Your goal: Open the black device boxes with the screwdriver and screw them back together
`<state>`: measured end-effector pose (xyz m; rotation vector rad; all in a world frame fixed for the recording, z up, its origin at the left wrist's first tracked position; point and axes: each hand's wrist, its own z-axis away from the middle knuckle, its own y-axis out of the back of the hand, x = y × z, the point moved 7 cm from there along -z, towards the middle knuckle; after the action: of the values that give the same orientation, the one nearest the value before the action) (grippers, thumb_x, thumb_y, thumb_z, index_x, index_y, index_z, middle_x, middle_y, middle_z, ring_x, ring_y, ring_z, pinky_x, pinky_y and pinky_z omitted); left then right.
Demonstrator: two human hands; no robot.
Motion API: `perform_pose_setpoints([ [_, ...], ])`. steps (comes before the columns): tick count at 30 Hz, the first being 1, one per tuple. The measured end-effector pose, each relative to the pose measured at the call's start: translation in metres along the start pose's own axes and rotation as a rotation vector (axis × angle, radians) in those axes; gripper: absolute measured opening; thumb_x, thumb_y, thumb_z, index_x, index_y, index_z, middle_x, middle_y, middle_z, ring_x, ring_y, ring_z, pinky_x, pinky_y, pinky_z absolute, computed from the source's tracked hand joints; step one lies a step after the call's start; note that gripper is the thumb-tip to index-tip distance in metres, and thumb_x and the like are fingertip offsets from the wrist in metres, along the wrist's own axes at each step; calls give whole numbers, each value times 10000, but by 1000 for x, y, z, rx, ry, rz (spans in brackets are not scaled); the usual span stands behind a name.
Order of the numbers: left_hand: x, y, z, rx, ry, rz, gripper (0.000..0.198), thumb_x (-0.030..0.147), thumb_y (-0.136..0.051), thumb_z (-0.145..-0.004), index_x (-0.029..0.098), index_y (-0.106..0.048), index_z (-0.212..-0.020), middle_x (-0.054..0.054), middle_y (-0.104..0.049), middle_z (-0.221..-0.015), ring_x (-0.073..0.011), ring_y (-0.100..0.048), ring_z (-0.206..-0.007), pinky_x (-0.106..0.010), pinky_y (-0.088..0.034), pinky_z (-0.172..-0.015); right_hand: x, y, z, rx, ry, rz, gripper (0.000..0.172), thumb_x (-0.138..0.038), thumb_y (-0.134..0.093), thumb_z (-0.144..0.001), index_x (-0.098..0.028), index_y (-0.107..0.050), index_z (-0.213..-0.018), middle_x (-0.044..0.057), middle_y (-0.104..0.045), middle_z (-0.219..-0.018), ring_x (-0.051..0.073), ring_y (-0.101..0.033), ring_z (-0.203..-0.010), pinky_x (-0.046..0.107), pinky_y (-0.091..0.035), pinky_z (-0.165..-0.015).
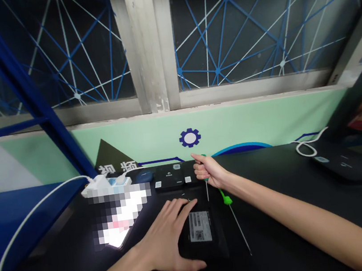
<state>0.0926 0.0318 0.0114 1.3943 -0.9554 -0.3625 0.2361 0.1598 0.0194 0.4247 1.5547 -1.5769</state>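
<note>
A flat black electronic device (pixel 219 238) lies on the table with a white printed label (pixel 199 226) facing up. My left hand (pixel 168 236) spans its left side, fingers at the far edge and thumb at the near edge, gripping it. My right hand (pixel 211 170) is closed in a fist around the handle of a screwdriver (pixel 207 191), above the device's far right corner. Its thin shaft points down; the fingers mostly hide the green handle. A second screwdriver (pixel 228 200) with a bright green handle lies to the right. Small bits, perhaps screws (pixel 183 194), show near my left fingertips.
Black flat boxes (pixel 169 177) stand behind the device, beside a dark blue mouse (pixel 144 176). A lit phone (pixel 125 219) and a white power strip (pixel 107 185) with cables are at left. Another black device (pixel 347 166) and a white cable (pixel 306 149) are at right.
</note>
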Motion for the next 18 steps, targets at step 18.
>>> perform_pose_setpoints([
  [18,2,6,3,45,3,1,949,678,-683,-759,260,-329,-1534,-126,-438,-1486,-402,-433,-1340,-643,-279,-1142,-53,8,39,-69,76,269,283,-357,-626,-895,-185,-496,-711,-39,-473,-576,88,-405,-485,187,-364,-447],
])
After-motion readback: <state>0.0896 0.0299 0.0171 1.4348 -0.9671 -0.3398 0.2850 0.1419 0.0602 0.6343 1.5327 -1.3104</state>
